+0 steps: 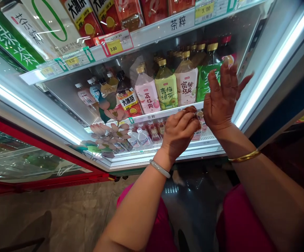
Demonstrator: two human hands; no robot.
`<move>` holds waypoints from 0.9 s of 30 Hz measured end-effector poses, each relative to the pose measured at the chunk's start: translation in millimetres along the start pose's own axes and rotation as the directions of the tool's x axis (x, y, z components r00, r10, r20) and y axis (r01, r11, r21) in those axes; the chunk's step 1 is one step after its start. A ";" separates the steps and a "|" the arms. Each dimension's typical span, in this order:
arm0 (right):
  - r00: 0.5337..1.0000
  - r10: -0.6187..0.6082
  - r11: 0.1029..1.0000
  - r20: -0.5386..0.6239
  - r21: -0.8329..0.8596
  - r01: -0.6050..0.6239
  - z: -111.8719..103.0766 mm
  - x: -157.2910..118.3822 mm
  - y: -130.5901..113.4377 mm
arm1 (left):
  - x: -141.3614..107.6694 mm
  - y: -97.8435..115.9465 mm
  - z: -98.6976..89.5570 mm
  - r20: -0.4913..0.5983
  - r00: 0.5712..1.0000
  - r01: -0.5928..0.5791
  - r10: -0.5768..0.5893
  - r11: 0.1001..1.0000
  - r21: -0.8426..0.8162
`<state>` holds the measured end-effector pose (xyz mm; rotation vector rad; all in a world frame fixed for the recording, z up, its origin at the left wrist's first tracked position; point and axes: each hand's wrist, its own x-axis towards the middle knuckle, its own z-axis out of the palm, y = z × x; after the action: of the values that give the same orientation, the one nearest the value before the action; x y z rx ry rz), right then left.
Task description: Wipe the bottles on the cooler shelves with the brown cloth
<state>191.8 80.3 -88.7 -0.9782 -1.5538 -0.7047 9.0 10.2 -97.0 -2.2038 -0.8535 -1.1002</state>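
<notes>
My left hand (180, 127) is in front of the lit drinks cooler, at the height of a shelf edge. Its fingers are curled closed; a brownish patch shows at their tips, and I cannot make out whether it is a held thing or a reflection. To its right, my right hand (221, 98) is raised with fingers spread, holding nothing. It seems to be at a glass pane, though contact is unclear. Behind the hands stand a pink-labelled bottle (186, 84), a light green-labelled bottle (167, 87) and a green-labelled bottle (204, 78), partly covered by my right hand.
A flower decal (112, 131) overlaps the cooler's left part. Large bottles line the upper shelf (157, 30), which carries price tags (117, 43). Small bottles (142, 136) stand on the bottom shelf. A red-framed cooler (62, 182) adjoins on the left above the floor (70, 217).
</notes>
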 end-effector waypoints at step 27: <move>0.998 0.062 0.997 -0.023 -0.045 -0.063 8.1 -5.4 -1.9 | 8.4 10.6 8.4 -0.055 0.989 0.138 -0.139 0.990 -0.029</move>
<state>186.5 85.1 -95.6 -1.0458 -1.4879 -0.7069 24.9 11.5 -96.3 -2.1488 -0.9855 -1.2396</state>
